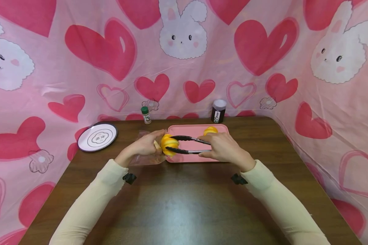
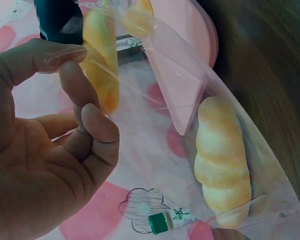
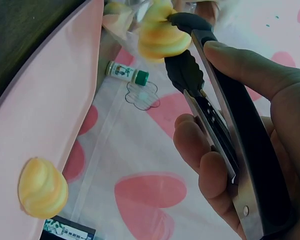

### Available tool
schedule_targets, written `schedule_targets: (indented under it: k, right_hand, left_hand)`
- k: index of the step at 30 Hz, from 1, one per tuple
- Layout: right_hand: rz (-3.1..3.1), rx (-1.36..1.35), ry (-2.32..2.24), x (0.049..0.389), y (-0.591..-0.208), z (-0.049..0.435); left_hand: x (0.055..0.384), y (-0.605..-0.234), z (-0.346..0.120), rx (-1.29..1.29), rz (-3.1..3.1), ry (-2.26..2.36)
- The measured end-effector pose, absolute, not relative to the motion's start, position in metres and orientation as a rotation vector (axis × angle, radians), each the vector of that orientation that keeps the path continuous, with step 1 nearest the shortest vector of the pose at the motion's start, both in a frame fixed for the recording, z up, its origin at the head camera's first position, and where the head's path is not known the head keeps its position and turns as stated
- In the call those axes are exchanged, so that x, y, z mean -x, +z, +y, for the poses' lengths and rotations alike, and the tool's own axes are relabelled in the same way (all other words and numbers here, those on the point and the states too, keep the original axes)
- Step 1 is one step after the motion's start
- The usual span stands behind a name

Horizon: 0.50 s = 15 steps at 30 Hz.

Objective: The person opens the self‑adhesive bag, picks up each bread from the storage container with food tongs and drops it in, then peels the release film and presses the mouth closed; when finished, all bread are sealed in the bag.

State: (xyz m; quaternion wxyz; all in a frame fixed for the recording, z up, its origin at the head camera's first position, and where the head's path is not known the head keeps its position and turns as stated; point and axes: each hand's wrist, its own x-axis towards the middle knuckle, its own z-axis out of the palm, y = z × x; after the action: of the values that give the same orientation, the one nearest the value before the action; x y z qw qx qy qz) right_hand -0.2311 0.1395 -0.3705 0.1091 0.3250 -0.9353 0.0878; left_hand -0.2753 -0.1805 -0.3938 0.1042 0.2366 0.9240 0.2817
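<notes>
The work looks about halfway: one twisted bread roll [image 2: 222,162] is inside the clear plastic bag [image 1: 147,160], a second is on its way in, and a third remains on the tray.

The right hand [image 1: 224,147] has its grip curled around the black-and-silver tongs [image 3: 242,130], thumb on one arm and fingers on the other. The tongs stand partly apart, their tips either side of the second roll [image 1: 169,145], which is to the left of the right grip and just beside the left hand [image 1: 148,143]. That roll is at the bag's mouth — how far inside it sits, I cannot tell.

The left grip is nearly closed, thumb and fingers pinching the film near the opening; the body of the bag hangs from it, with the first roll lying deeper in.

The third roll [image 3: 43,188] lies on the pink tray [image 1: 187,126], just beyond the right grip, so by this count one pickup seems left after the roll now in the tongs is let go.

Farther from both grips on the table [image 1: 178,204] — a green-capped seasoning bottle [image 1: 146,116], a dark jar [image 1: 218,112] and a white plate [image 1: 97,137] — nothing appears in use.
</notes>
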Motion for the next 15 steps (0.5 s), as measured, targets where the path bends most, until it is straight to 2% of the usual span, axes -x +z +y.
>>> schedule_targets:
  k: [15]
  right_hand:
    - [-2.726, -0.965, 0.070, 0.2223, -0.3617, 0.1317]
  left_hand:
    - [0.2733, -0.3922, -0.1831, -0.686, 2.766, 0.848]
